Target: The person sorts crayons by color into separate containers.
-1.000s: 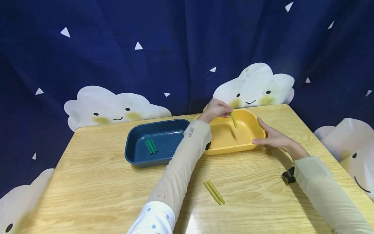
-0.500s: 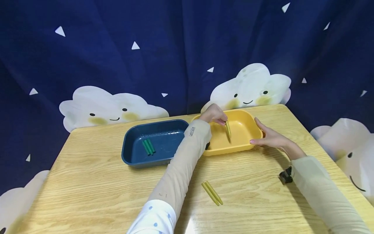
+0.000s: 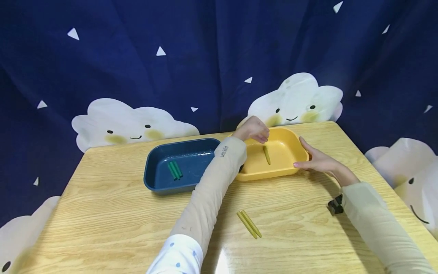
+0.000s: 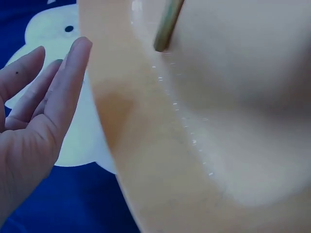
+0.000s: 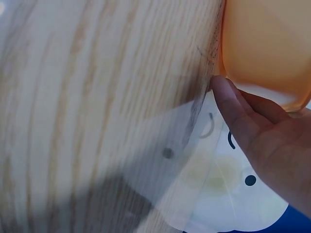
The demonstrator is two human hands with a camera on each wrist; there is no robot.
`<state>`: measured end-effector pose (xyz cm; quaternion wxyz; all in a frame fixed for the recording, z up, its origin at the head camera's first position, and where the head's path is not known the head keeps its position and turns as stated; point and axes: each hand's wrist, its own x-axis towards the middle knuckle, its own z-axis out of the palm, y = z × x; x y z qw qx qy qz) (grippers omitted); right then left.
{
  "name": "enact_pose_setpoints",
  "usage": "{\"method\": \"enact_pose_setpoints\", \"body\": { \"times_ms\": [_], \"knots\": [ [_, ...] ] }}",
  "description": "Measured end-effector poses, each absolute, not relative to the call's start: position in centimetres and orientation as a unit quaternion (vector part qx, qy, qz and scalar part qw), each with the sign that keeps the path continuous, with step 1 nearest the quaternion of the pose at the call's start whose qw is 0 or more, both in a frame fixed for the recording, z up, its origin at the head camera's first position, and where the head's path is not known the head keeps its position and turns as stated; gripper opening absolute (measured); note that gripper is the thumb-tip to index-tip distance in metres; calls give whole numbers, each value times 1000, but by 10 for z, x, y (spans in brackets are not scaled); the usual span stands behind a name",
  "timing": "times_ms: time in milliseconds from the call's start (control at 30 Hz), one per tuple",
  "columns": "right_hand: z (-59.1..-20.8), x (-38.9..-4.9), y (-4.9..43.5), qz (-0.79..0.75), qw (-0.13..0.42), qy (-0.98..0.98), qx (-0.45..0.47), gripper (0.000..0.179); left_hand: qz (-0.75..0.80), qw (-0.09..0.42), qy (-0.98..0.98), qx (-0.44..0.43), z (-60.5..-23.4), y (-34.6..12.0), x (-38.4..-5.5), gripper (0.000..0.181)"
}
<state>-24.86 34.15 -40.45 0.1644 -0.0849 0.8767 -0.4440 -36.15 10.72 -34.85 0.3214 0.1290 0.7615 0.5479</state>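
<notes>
My left hand (image 3: 254, 128) hovers over the back left of the yellow tray (image 3: 270, 175). Its fingers are extended and hold nothing in the left wrist view. A thin yellow stick with a tapered end (image 3: 266, 155), like a crayon, lies in the tray below that hand, and its end (image 4: 168, 26) also shows in the left wrist view. At the tray's right end, my right hand (image 3: 319, 160) touches the outside wall with thumb and fingers spread; in the right wrist view the thumb meets the tray's edge. Two more yellow sticks (image 3: 249, 224) lie side by side on the table.
Left of the yellow tray stands a dark blue tray (image 3: 161, 188) with green sticks (image 3: 175, 170) in it. My left forearm crosses over the blue tray's right end. Behind the wooden table (image 3: 113, 220) hangs a navy curtain (image 3: 137, 76) printed with clouds.
My left hand lowered the yellow stick into the yellow tray, let it go and rose slightly. The right hand stayed at the tray's right end.
</notes>
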Motion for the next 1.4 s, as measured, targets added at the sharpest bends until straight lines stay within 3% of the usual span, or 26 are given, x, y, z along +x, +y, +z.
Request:
{"method": "enact_pose_setpoints", "body": {
  "times_ms": [733,1100,1400],
  "knots": [
    [-413,-262,349,-444,176,874,-83,106,579,276,726,248,-331,90,-332,29],
    [-412,-270,352,-437,180,878,-73,105,572,286,702,314,-332,65,-314,30],
    [-411,-270,351,-428,181,882,-72,104,550,264,712,348,-331,38,-296,32]
  ]
}}
